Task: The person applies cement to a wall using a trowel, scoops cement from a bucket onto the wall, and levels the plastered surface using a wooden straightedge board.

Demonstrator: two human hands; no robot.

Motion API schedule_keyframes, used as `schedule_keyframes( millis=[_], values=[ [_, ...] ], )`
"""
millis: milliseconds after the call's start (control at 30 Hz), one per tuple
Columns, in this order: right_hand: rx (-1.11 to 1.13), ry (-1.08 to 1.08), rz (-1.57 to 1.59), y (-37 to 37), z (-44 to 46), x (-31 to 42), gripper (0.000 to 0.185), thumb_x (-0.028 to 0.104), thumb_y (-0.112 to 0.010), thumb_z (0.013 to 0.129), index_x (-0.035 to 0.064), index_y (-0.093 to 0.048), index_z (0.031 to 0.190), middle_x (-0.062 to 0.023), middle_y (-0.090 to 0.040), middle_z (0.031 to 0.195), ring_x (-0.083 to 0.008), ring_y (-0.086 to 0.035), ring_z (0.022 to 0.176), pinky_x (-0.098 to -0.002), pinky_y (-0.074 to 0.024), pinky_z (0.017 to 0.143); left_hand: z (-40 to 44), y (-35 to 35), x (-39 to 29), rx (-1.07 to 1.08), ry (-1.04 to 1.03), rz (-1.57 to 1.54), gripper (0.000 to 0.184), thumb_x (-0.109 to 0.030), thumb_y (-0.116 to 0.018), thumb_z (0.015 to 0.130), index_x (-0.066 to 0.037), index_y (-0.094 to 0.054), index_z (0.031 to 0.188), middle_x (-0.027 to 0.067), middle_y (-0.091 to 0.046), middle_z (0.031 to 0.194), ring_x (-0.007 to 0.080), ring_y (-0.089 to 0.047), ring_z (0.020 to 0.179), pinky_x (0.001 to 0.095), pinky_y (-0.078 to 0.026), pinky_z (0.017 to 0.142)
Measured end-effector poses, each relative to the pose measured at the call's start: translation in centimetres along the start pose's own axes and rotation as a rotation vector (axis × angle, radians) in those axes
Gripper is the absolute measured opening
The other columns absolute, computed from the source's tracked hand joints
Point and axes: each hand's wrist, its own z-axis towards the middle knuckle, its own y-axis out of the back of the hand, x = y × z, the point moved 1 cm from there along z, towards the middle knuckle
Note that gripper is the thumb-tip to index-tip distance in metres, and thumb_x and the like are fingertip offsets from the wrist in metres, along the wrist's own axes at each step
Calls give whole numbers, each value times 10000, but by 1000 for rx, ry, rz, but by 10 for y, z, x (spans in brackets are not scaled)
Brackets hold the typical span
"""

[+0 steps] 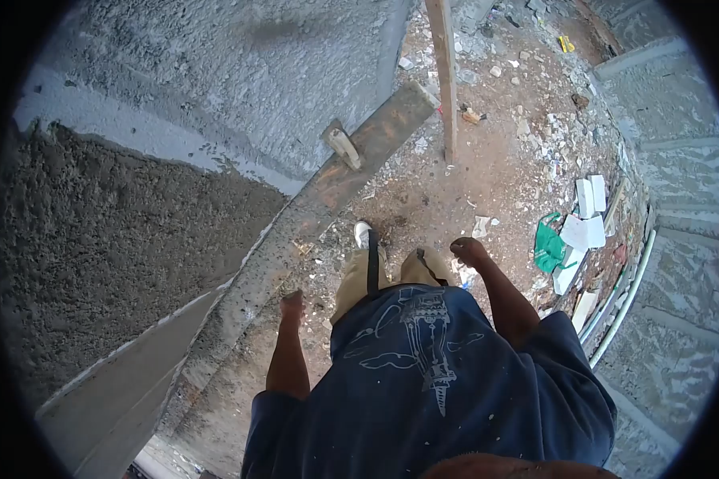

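Debris-strewn floor [487,188]; 1 rough wall [136,215] at L.
L hand [292,303] (1 of 2), nearer wall: fingers curled, can't tell if anything held. R hand [469,252] (2 of 2), above floor: fingers part-curled, contents likewise unclear. Fwd, apart from both: 1 long board [395,121] alongside wall, w/ 1 pale block [345,149] on top; near its far end, 1 wooden post [445,80].

The single head camera looks from high up, forward and steeply downward, close above the shirt [487,383]; the left hand [293,305], the right hand [469,252] and the ground [435,191] lie farther away.
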Motion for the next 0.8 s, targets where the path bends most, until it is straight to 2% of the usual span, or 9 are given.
schedule_keyframes(
  millis=[100, 233, 300, 500, 533, 600, 667, 733, 800],
  values=[
    [-202, 122, 184, 69, 54, 37, 353, 290, -608, 879, 27, -680, 1103, -130, -700, 856, -180, -669, 697, -324, -534, 682, 64, -47, -119, 94, -362, 73, 307, -363, -683, 837, -56, -679, 854, 40, -585, 630, 190, -559, 510, 360, -435, 439],
    [-327, 148, 321, 162, 94, 130, 403, 280, -634, 899, 30, -615, 1215, -92, -671, 889, -134, -632, 728, -258, -473, 603, 55, -120, -292, 319, -336, -277, 271, -300, -704, 856, -37, -679, 916, 74, -672, 801, 173, -633, 597, 277, -442, 466],
    [-407, 203, 260, 198, 139, 154, 482, 304, -669, 891, 33, -571, 1278, -130, -668, 997, -169, -626, 852, -303, -495, 746, 31, -157, -360, 245, -243, -132, 459, -357, -673, 874, 0, -606, 1155, 116, -664, 1010, 240, -686, 800, 344, -530, 657],
    [-694, 399, 2, 247, 298, 204, 949, 395, -793, 784, 39, -271, 1491, -255, -453, 1360, -336, -532, 1159, -414, -463, 950, 134, -281, -414, 96, -50, -258, 522, -354, -669, 886, -93, -524, 1314, 89, -659, 1013, 231, -677, 850, 365, -539, 678],
    [-716, 490, -51, 247, 321, 204, 987, 385, -807, 772, 34, -241, 1499, -258, -431, 1379, -344, -510, 1190, -420, -454, 965, 180, -305, -399, 55, -62, -204, 543, -352, -671, 886, -137, -497, 1354, 81, -657, 996, 228, -676, 853, 364, -540, 677],
    [-791, 778, -160, 245, 358, 203, 997, 361, -830, 758, 12, -242, 1484, -246, -437, 1369, -336, -505, 1206, -427, -450, 976, 254, -343, -372, -55, -243, 440, 604, -329, -699, 870, -218, -443, 1406, 73, -649, 977, 197, -669, 843, 353, -538, 655],
    [-749, 655, -31, 242, 378, 204, 795, 277, -796, 810, -24, -357, 1401, -209, -512, 1298, -286, -534, 1149, -408, -441, 980, 297, -373, -358, -213, -407, 924, 660, -310, -729, 847, -224, -425, 1427, 73, -649, 976, 175, -663, 822, 337, -536, 627],
    [-703, 602, 107, 245, 390, 200, 506, 195, -760, 857, -57, -523, 1225, -153, -623, 1133, -216, -587, 1020, -353, -458, 941, 286, -394, -362, -273, -210, 33, 588, -410, -708, 850, -56, -526, 1283, 103, -677, 981, 210, -671, 776, 355, -557, 619],
    [-621, 585, 167, 252, 405, 189, 544, 204, -777, 841, -62, -516, 1237, -156, -607, 1148, -222, -589, 1027, -355, -471, 926, 277, -407, -366, -384, -158, -466, 623, -484, -680, 860, 43, -587, 1179, 128, -688, 999, 224, -675, 758, 376, -563, 634]
  ],
)
